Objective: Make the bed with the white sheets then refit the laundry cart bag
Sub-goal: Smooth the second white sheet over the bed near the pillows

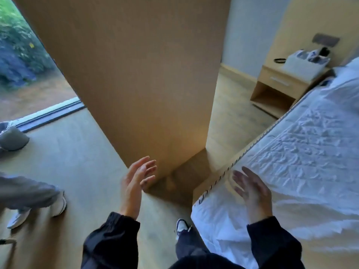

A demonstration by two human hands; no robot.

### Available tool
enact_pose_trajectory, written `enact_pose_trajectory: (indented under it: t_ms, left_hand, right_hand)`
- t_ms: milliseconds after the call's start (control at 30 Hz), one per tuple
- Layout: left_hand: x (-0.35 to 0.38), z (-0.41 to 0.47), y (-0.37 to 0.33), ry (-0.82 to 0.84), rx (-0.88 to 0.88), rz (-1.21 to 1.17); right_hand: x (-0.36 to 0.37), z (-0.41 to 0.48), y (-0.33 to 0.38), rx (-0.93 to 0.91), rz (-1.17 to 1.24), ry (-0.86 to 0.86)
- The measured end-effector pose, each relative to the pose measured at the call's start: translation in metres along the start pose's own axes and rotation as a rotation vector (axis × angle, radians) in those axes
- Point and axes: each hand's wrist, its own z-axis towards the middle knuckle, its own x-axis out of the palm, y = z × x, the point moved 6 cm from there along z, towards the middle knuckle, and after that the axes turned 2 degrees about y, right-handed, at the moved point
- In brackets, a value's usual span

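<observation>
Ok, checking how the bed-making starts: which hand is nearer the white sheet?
Right. The right hand is over the white sheet near its corner; the left hand is off to the side, over the floor.

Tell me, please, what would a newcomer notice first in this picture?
Two open hands are held up in the lower middle, holding nothing: the left hand above the floor, the right hand above the edge of the white sheet. This crumpled sheet fills the right side, and a tall wooden panel rises in the centre. Another person's legs stand at the left edge.
</observation>
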Motion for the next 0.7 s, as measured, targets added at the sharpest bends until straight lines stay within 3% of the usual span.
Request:
enact_pose_trajectory:
  t_ms: [233, 400, 700]
  left_hand:
    - [0.074, 0.143, -0.019, 0.213, 0.044, 0.067]
    - [0.14, 0.226, -0.011, 0.4, -0.024, 0.069]
    - [0.32, 0.319, 0.016, 0.933, -0.127, 0.102]
  right_hand:
    - [0.033, 0.104, 0.026, -0.028, 0.117, -0.132]
    - [0.038, 0.155, 0.036, -0.021, 0.141, -0.294]
    - [0.007, 0.206, 0.049, -0.067, 0.256, -0.791]
